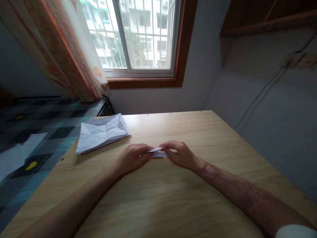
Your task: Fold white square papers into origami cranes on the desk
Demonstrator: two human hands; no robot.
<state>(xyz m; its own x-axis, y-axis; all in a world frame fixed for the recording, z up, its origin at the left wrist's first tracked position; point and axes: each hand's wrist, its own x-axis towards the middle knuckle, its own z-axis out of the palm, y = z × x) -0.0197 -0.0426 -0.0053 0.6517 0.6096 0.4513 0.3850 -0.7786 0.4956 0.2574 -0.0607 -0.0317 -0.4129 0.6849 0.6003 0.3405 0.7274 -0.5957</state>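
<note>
Between my two hands, above the middle of the wooden table, is a small folded piece of white paper. My left hand pinches its left end between thumb and fingers. At the other end, my right hand grips the paper in a similar pinch. A lower flap of the paper shows between the hands, near the tabletop. Fingers cover both ends, so the full folded shape is hidden.
A stack of creased white paper lies at the table's back left. Beyond the left edge, a bed with a checked cover holds loose white sheets. A window, a curtain and a wall cable surround the table.
</note>
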